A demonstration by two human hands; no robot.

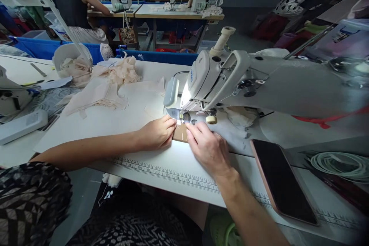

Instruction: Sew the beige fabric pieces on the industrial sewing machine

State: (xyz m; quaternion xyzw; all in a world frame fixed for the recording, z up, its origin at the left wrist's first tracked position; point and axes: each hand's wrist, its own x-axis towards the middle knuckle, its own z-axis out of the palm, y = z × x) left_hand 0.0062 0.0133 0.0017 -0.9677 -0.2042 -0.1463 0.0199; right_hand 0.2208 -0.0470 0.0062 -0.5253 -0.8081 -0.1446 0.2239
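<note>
A small tan fabric piece (180, 133) lies under the needle area of the white sewing machine (219, 80) in front of me. My left hand (157, 133) rests on its left edge with fingers curled and pressed down on the cloth. My right hand (206, 148) lies on its right side, fingertips pressed together on the fabric near the presser foot (182, 117). The machine's lamp lights the spot brightly.
A pile of pale pink fabric pieces (106, 88) sits at the back left of the table. A dark phone (282, 180) lies at the right, with coiled cord (337, 163) beyond. A ruler strip (173, 171) runs along the table's front edge. Another person (77, 7) sits at a far machine.
</note>
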